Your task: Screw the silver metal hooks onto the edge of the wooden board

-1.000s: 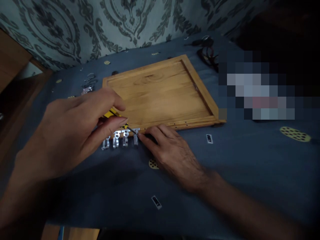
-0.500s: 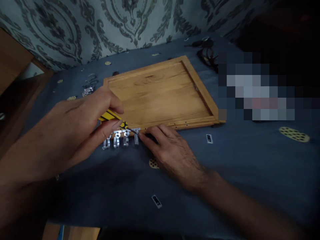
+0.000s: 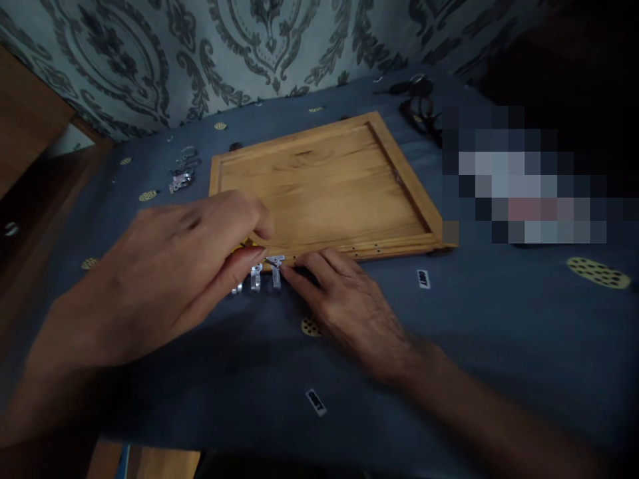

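A wooden board with a raised frame (image 3: 319, 193) lies on the dark blue cloth, with several silver metal hooks along its near edge. My left hand (image 3: 194, 266) is closed around a screwdriver (image 3: 245, 245) with a yellow and black handle, mostly hidden by my fingers. Its thin shaft points right and down onto the rightmost metal hook (image 3: 276, 274). Pinched at that hook's right side are the fingertips of my right hand (image 3: 344, 299), whose other fingers curl against the board's edge. My left hand covers the hooks farther left.
Loose metal hooks (image 3: 182, 178) lie in a small pile behind my left hand. Small dark holes run along the near frame edge to the right. A dark cable-like item (image 3: 419, 106) sits at the back right, near a pixelated area. Wooden furniture (image 3: 34, 120) stands at the left.
My left hand has moved right and rolled over, now covering most of the screwdriver handle and the left hooks. My right hand stays at the rightmost hook. The view has shifted slightly.
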`<state>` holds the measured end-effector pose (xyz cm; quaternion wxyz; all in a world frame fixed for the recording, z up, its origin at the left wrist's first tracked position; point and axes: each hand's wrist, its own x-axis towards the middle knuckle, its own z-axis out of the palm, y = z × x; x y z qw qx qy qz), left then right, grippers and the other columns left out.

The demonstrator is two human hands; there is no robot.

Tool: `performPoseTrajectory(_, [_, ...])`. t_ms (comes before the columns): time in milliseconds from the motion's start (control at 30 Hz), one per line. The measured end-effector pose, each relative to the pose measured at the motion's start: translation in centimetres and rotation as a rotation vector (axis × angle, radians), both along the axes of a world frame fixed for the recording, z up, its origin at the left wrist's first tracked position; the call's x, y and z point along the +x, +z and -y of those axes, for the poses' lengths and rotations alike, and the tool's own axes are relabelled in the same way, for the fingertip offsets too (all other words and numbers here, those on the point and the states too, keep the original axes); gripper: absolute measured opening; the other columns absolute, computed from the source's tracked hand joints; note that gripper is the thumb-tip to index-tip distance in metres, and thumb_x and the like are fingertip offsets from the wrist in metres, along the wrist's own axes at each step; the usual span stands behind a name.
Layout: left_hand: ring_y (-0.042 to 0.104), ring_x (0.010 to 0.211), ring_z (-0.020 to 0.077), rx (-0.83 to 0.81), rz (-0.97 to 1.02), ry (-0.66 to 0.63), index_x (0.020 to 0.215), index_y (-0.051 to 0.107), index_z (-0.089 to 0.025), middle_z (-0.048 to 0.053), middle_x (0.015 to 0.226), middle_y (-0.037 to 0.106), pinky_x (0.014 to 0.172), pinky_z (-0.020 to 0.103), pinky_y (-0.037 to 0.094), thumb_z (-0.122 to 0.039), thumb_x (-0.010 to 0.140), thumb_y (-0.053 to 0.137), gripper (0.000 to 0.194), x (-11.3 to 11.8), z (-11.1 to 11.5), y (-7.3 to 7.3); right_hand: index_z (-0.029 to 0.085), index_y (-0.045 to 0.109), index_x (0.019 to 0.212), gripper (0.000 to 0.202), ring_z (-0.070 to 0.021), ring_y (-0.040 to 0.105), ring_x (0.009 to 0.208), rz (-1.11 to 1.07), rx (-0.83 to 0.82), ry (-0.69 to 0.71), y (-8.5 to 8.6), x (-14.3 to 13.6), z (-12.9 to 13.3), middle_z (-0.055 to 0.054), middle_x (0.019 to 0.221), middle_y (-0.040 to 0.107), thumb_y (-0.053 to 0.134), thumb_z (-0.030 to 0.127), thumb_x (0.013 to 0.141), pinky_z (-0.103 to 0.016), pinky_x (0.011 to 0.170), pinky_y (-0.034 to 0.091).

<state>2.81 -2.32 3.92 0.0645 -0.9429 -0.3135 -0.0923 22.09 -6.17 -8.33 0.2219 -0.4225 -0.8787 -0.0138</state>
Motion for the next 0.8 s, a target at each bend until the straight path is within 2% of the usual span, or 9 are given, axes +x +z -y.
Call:
performPoseTrajectory(133, [0.065, 0.073, 0.0117, 0.016, -0.009, 0.022, 0.104, 0.051, -0.022, -0.003, 0.088, 0.064, 0.059, 0.021, 0.047, -0.037, 0.099, 0.033, 0.024, -0.35, -0.18, -0.10, 0.014, 0.065, 0.116, 0.028, -0.0237, 0.053, 0.095, -0.003, -0.002, 0.000, -0.12, 0.01, 0.03, -0.011, 0.104, 0.065, 0.051, 0.011, 0.092, -0.038, 0.082, 0.048])
performPoseTrajectory(300, [0.065, 0.066, 0.0120, 0.158, -0.034, 0.098, 0.106, 0.052, -0.021, -0.005, 0.079, 0.065, 0.054, 0.022, 0.039, -0.051, 0.098, 0.031, 0.037, -0.34, -0.51, -0.42, 0.012, 0.064, 0.117, 0.028, -0.0242, 0.052, 0.095, -0.006, 0.009, -0.005, -0.16, -0.02, 0.07, -0.011, 0.104, 0.065, 0.053, 0.011, 0.091, -0.037, 0.083, 0.048])
performPoseTrajectory(400, [0.064, 0.064, 0.0101, 0.173, -0.025, 0.089, 0.105, 0.052, -0.021, -0.006, 0.076, 0.064, 0.055, 0.021, 0.037, -0.044, 0.100, 0.032, 0.031, -0.04, -0.46, -0.49, 0.013, 0.064, 0.116, 0.028, -0.0239, 0.053, 0.095, -0.011, 0.007, 0.005, -0.09, 0.00, 0.01, -0.010, 0.105, 0.066, 0.052, 0.011, 0.091, -0.037, 0.084, 0.048])
performPoseTrajectory(567, [0.064, 0.068, 0.0094, 0.103, -0.031, 0.013, 0.099, 0.051, -0.020, -0.004, 0.082, 0.064, 0.055, 0.020, 0.040, -0.033, 0.100, 0.035, 0.021, 0.03, -0.26, -0.10, 0.013, 0.065, 0.113, 0.027, -0.0242, 0.053, 0.093, -0.021, 0.029, 0.001, -0.09, -0.05, -0.05, -0.011, 0.101, 0.065, 0.050, 0.008, 0.090, -0.037, 0.081, 0.048])
performPoseTrajectory(733, [0.067, 0.078, 0.0124, 0.075, -0.052, -0.028, 0.109, 0.049, -0.019, -0.001, 0.091, 0.065, 0.060, 0.021, 0.048, -0.033, 0.100, 0.035, 0.022, -0.39, -0.35, 0.32, 0.014, 0.066, 0.114, 0.031, -0.0246, 0.054, 0.093, -0.019, 0.024, -0.002, -0.08, -0.16, -0.03, -0.011, 0.101, 0.066, 0.046, 0.007, 0.091, -0.039, 0.081, 0.049])
performPoseTrajectory(800, [0.066, 0.074, 0.0108, 0.056, -0.025, -0.001, 0.112, 0.047, -0.020, -0.002, 0.094, 0.063, 0.058, 0.020, 0.047, -0.033, 0.099, 0.037, 0.021, -0.49, -0.39, 0.27, 0.015, 0.066, 0.114, 0.031, -0.0243, 0.054, 0.094, -0.018, 0.023, -0.004, -0.10, -0.17, -0.03, -0.011, 0.102, 0.066, 0.047, 0.007, 0.091, -0.038, 0.082, 0.050])
